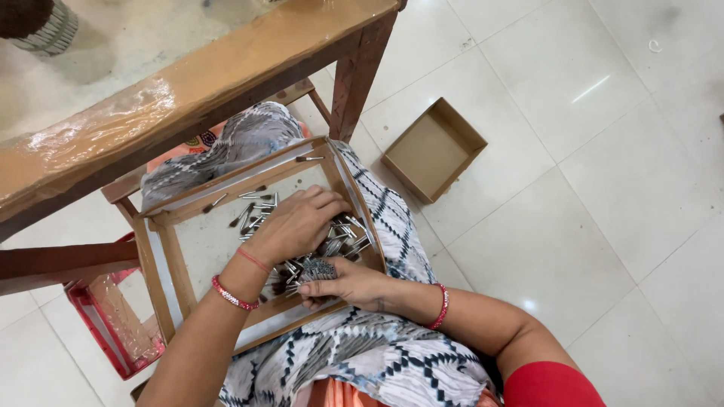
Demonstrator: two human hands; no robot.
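Bundle of small metal pins (318,269) clamped in right hand (348,284) over lap, tips barely legible. Left hand (296,224), fingers together, flat on loose pins (260,207), hiding most. Shallow wooden tray (160,273) on patterned cloth. Beyond: glossy wooden worktop (151,90), cut off; open cardboard box (434,149) on tiled floor.

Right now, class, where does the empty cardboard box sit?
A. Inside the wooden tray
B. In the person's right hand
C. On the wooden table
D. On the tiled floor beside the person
D: the cardboard box lies open on the tiled floor, apart from the wooden tray on the lap where both hands work.
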